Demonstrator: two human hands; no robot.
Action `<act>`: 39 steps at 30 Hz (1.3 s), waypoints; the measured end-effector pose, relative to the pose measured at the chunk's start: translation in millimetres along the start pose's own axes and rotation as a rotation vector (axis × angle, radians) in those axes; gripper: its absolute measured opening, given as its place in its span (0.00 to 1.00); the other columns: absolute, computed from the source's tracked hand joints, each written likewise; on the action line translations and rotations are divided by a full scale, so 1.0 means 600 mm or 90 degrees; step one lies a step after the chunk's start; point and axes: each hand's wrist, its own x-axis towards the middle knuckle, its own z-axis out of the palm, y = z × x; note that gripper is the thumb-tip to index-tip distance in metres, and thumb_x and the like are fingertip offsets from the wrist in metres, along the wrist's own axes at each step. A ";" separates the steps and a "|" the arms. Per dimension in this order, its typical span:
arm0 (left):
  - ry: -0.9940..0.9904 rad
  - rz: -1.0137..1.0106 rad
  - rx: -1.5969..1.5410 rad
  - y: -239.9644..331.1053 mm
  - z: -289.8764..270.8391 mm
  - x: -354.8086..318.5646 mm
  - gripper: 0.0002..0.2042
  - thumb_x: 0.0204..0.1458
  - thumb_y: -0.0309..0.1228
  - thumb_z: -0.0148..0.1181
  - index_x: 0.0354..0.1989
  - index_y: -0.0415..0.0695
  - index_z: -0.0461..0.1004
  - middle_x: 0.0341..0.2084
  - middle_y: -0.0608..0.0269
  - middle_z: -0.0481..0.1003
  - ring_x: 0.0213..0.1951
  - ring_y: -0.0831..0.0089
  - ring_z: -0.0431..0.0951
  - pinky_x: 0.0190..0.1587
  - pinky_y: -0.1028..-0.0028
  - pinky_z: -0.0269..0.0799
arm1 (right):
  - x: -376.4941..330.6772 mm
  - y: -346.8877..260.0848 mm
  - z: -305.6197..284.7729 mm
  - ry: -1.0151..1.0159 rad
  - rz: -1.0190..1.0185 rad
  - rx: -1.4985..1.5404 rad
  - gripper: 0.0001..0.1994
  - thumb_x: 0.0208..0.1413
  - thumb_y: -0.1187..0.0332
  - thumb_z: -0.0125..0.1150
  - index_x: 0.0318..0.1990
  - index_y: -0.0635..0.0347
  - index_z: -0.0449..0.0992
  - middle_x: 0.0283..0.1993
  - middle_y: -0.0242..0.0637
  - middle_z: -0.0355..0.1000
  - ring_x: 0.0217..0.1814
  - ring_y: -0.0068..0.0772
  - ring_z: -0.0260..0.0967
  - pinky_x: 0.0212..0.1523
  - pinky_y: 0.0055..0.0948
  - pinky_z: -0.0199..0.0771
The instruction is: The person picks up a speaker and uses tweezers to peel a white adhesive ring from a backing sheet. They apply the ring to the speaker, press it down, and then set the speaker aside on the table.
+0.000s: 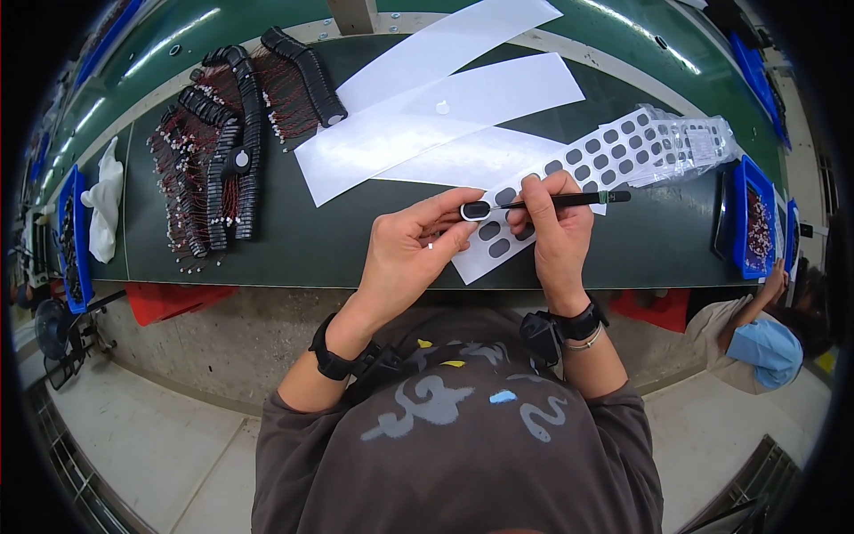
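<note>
Between the thumb and fingers of my left hand is a small black oval part with a pale rim. A little white connector shows by those fingers. My right hand is closed round a slim black pen-shaped tool with a green band, its thin end pointing left at the oval part. Under both hands lies a white sheet of dark grey rounded adhesive pads, running up to the right. Whether the tool touches the oval part, I cannot tell.
Rows of black parts with red wires and white connectors lie at the left. Long white sheets cross the dark green table. Clear plastic packs and a blue bin are at the right; another person sits beyond.
</note>
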 end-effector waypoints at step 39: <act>-0.003 0.014 -0.124 0.003 -0.012 -0.001 0.18 0.59 0.19 0.56 0.58 0.33 0.70 0.44 0.53 0.79 0.46 0.69 0.81 0.46 0.75 0.80 | -0.008 -0.011 0.012 -0.170 -0.058 -0.233 0.09 0.64 0.76 0.54 0.49 0.65 0.75 0.42 0.34 0.75 0.41 0.20 0.75 0.42 0.18 0.72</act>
